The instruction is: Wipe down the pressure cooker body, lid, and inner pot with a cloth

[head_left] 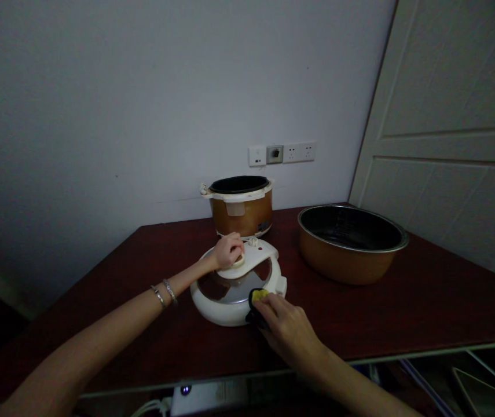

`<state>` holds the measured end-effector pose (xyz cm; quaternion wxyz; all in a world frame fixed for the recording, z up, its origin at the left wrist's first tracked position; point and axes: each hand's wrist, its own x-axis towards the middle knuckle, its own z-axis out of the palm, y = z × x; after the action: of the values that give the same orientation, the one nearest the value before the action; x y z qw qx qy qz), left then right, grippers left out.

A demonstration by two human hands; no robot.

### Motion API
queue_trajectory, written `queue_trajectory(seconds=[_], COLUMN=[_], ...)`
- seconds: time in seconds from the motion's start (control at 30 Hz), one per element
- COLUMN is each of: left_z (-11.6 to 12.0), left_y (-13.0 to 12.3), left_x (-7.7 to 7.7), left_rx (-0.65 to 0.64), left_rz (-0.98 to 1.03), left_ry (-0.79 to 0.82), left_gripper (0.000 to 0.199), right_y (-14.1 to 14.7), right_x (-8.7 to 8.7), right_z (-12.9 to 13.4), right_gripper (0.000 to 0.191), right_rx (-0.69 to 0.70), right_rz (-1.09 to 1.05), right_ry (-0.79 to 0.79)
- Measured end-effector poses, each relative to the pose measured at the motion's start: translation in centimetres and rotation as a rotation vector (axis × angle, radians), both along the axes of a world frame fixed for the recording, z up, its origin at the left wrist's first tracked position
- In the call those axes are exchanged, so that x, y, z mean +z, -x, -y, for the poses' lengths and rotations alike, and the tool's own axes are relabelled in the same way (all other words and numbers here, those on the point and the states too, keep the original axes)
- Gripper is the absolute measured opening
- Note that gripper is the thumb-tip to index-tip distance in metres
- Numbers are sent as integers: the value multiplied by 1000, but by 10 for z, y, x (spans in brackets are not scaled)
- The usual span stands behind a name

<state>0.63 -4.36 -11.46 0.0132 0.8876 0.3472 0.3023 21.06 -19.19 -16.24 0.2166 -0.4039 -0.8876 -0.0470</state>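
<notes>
A round white lid [219, 313] with a shiny brown centre lies on the dark red table [178, 359]. My left hand [228, 251] is closed on the knob at the lid's middle, with two bracelets on that wrist. Pinched in my right hand [288, 327] is a yellow and black sponge [259, 295], pressed against the lid's front right rim. The fingertips under the sponge are partly hidden.
Behind the lid stands a gold cooker body [242, 217] near the wall. To the right sits a gold pot [343, 263] with a black inside. Sockets [299, 152] are on the wall. An open space below the table's front edge holds a white box [210, 399] and cables.
</notes>
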Motion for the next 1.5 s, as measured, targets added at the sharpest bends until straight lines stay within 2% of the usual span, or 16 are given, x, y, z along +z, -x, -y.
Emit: queue_trajectory(seconds=[0.1,0.17,0.33,0.47,0.73,0.93,1.03,1.17,1.3,1.4,1.5], left_z=[0,-1,-1,0,-1,-2,-2,-2,-2,-2,-2], left_y=[0,0,0,0,-1,0,1,1,0,1,1], left_x=[0,0,0,0,1,0,-1,0,2,2,2], left_rx=[4,1,-9,-15,-24,-53,-65,-56,-51,-49,-52], left_rz=[-2,-2,10,25,46,65,77,68,66,54,47], left_ry=[-1,-2,-2,-1,13,4,-1,-8,2,10,10], left_gripper=[24,24,24,24,23,23,23,25,26,26,25], right_y=[11,10,-12,-19,3,-19,-21,-3,11,4,-20], right_x=[-1,-6,-17,-15,-20,-13,-9,-11,-16,-16,-13], right_z=[8,6,-13,-19,6,-9,-12,-1,10,12,5], right_gripper=[39,39,25,20,20,22,21,20,21,22,22], right_rx=[65,56,-144,-190,-84,-257,-289,-241,-134,-60,-17], right_rz=[-32,-70,-224,-290,-255,-234,-227,-246,-292,-397,-520], right_ry=[50,55,17,56,108,142,162,176,199,210,208])
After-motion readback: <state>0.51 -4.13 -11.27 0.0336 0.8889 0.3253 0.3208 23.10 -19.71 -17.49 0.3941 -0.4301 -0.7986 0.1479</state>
